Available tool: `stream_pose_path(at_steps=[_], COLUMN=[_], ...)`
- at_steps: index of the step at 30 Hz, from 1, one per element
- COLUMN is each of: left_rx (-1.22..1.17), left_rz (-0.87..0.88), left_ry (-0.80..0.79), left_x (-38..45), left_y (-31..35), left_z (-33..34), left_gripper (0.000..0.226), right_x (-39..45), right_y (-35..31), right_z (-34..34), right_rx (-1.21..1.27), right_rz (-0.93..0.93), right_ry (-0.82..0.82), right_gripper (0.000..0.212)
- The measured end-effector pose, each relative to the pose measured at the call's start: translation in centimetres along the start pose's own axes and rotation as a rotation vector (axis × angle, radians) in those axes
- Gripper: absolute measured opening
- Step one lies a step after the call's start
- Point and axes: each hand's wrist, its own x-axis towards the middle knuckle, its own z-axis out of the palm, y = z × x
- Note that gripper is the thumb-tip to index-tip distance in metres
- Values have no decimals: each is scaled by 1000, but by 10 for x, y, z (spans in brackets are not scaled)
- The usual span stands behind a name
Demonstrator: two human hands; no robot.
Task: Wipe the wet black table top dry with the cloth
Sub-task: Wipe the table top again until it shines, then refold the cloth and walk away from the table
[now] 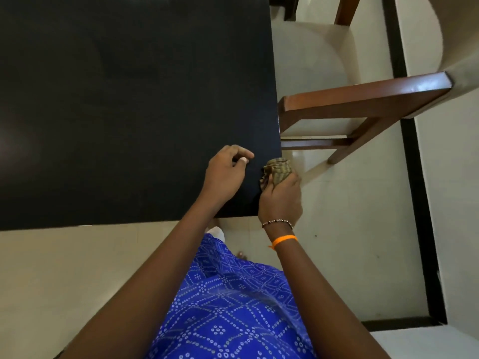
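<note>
The black table top (124, 104) fills the upper left of the head view, with its near right corner just in front of me. My right hand (281, 196) grips a bunched olive striped cloth (277, 170) at the table's right edge near that corner. My left hand (226, 172) rests on the table a little left of the cloth, fingers curled loosely with nothing in them. The surface looks dark and matt; I cannot make out water on it.
A wooden chair (363, 99) with a cream seat stands close against the table's right edge. Cream floor tiles with a black border strip (414, 177) lie to the right and below. My blue patterned garment (233, 307) hangs beneath my arms.
</note>
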Motion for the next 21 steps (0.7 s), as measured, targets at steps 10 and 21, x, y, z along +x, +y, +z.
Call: stream_pose_path(at_steps=[10, 21], left_rx=[75, 77], left_rz=[49, 34], left_ry=[-112, -111], left_x=[49, 35], left_y=[14, 9], left_z=[-22, -25], left_gripper=[20, 24], right_x=[99, 94], right_y=[-86, -75], right_z=[-5, -1], right_rx=[-20, -51], right_rz=[-52, -120], right_ry=[-144, -102], right_gripper=[38, 40])
